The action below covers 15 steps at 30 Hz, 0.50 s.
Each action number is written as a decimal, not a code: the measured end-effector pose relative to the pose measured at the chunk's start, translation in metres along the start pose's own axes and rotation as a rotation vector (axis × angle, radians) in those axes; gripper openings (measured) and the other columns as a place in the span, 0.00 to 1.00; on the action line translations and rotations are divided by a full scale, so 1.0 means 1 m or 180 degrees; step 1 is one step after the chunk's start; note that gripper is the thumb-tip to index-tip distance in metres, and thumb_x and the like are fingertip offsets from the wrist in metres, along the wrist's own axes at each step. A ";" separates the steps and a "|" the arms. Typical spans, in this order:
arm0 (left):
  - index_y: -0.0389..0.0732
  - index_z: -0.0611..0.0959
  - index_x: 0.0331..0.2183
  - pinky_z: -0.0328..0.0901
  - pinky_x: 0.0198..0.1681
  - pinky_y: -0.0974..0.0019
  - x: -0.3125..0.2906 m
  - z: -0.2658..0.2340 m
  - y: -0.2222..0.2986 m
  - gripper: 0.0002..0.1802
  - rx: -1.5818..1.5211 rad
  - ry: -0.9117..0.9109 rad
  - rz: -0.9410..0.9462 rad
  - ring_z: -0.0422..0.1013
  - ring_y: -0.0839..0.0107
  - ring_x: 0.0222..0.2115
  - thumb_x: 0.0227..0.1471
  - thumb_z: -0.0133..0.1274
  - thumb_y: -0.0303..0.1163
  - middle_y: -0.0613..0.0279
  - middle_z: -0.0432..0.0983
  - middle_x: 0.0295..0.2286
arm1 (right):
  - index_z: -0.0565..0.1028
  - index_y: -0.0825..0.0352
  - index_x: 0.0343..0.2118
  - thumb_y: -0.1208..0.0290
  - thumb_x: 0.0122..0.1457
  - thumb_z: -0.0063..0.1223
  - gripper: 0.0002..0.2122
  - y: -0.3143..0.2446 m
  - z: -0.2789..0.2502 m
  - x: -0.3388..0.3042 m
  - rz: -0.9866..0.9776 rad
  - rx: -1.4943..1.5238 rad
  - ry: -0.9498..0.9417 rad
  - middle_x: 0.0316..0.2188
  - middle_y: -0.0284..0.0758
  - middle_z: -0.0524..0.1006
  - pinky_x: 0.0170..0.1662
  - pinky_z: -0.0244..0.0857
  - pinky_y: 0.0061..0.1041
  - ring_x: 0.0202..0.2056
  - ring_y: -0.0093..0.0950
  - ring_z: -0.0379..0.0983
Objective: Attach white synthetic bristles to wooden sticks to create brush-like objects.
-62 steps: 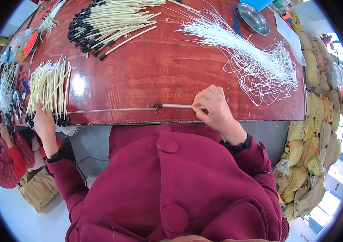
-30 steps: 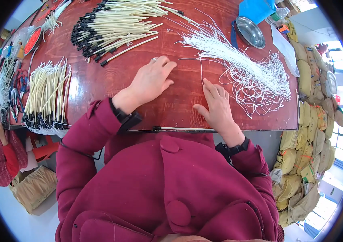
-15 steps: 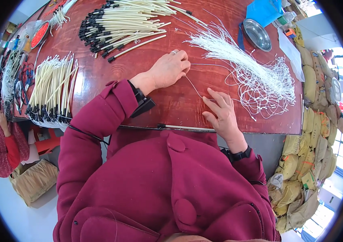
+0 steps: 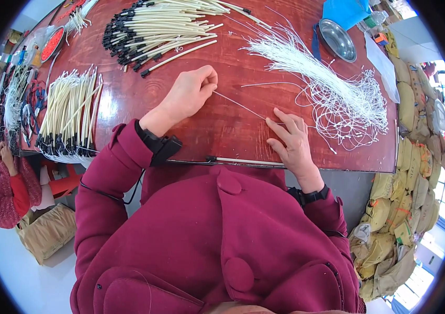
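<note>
A shallow metal bowl [image 4: 340,42] sits at the far right of a red-brown table [image 4: 233,133], its shiny inside facing up, beside a blue container [image 4: 344,13] whose contents are out of sight. At the far left, an oval tray [image 4: 59,48] holds a spread of bright red material [image 4: 51,44]. Bulky tan sacks [image 4: 405,172] are piled right of the table, what fills them hidden, and a brown carton [image 4: 47,233] rests on the floor at left.

At center, a thin white cord [image 4: 238,104] spans the two hands above the tabletop, pulled nearly straight. Its long axis slants from the far left to the near right. The left hand [image 4: 188,97] pinches one end between thumb and curled fingers; the right hand [image 4: 293,144] is spread low at the table, forefinger at the cord's near end, though whether it presses the cord down cannot be told.

A second strand [image 4: 269,83] curves just beyond, toward a tangled white hank [image 4: 337,94] that fills the right side. Pale tubes with black ends [image 4: 172,31] lie heaped at the far side, and a bundle of similar tubes [image 4: 70,107], threaded with white cord, lies at left, past the left forearm. One single tube [image 4: 248,161] lies along the near edge, between the hands and the wearer's maroon coat [image 4: 180,225]. Another person in a red sleeve [image 4: 19,191] appears at the left rim.
</note>
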<state>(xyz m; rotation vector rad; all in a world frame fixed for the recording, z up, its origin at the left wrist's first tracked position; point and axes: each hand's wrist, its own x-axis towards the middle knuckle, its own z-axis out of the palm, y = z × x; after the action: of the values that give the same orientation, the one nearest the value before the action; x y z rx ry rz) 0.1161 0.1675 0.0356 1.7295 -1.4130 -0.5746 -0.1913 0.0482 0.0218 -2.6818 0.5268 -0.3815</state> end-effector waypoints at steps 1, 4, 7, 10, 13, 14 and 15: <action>0.36 0.75 0.37 0.65 0.28 0.61 -0.003 -0.003 0.000 0.06 0.0043 -0.0144 -0.0161 0.73 0.59 0.23 0.56 0.55 0.22 0.50 0.75 0.22 | 0.80 0.64 0.54 0.61 0.56 0.63 0.23 0.000 0.000 -0.001 0.0012 -0.0010 -0.0022 0.61 0.37 0.72 0.61 0.60 0.41 0.57 0.41 0.66; 0.36 0.75 0.37 0.66 0.29 0.58 -0.013 -0.011 -0.009 0.07 0.0309 -0.0033 -0.0280 0.75 0.56 0.24 0.55 0.55 0.23 0.49 0.76 0.22 | 0.80 0.63 0.54 0.61 0.57 0.62 0.23 0.001 -0.005 -0.001 0.0026 -0.0068 -0.0057 0.62 0.37 0.72 0.61 0.59 0.41 0.57 0.41 0.66; 0.37 0.75 0.37 0.68 0.31 0.53 -0.026 -0.011 -0.016 0.08 0.0656 0.0039 -0.0420 0.76 0.51 0.27 0.55 0.55 0.24 0.48 0.77 0.24 | 0.80 0.64 0.54 0.60 0.57 0.61 0.23 0.012 -0.012 -0.006 0.0035 -0.0154 -0.0074 0.62 0.38 0.71 0.62 0.59 0.41 0.57 0.42 0.66; 0.38 0.74 0.37 0.70 0.34 0.45 -0.040 -0.011 -0.021 0.09 0.1136 0.0104 -0.0581 0.77 0.44 0.31 0.54 0.55 0.26 0.45 0.79 0.26 | 0.80 0.65 0.54 0.59 0.59 0.60 0.23 0.025 -0.017 -0.006 -0.0003 -0.0243 -0.0027 0.62 0.38 0.71 0.62 0.59 0.40 0.57 0.42 0.66; 0.38 0.74 0.36 0.69 0.34 0.46 -0.044 -0.007 -0.018 0.09 0.1216 0.0179 -0.0590 0.76 0.42 0.31 0.55 0.56 0.27 0.47 0.80 0.28 | 0.80 0.68 0.53 0.55 0.63 0.55 0.23 0.024 -0.019 -0.005 -0.0071 -0.0168 -0.0121 0.62 0.40 0.71 0.63 0.58 0.41 0.58 0.43 0.65; 0.38 0.74 0.36 0.69 0.34 0.46 -0.044 -0.010 -0.015 0.09 0.1233 0.0204 -0.0598 0.76 0.42 0.31 0.55 0.56 0.27 0.47 0.80 0.28 | 0.80 0.68 0.53 0.55 0.63 0.55 0.23 0.023 -0.019 -0.005 -0.0101 -0.0162 -0.0113 0.62 0.40 0.71 0.63 0.58 0.41 0.58 0.43 0.65; 0.38 0.74 0.36 0.69 0.35 0.46 -0.043 -0.015 -0.010 0.09 0.1391 0.0028 -0.0667 0.76 0.42 0.33 0.55 0.57 0.29 0.47 0.80 0.29 | 0.80 0.68 0.53 0.53 0.64 0.53 0.24 0.023 -0.018 -0.005 -0.0100 -0.0123 -0.0116 0.62 0.41 0.72 0.63 0.58 0.41 0.58 0.43 0.65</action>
<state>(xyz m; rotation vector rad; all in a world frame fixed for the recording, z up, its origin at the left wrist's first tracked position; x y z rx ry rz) 0.1218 0.2131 0.0297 2.2414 -1.4349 -0.3836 -0.2087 0.0245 0.0275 -2.7316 0.4868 -0.3337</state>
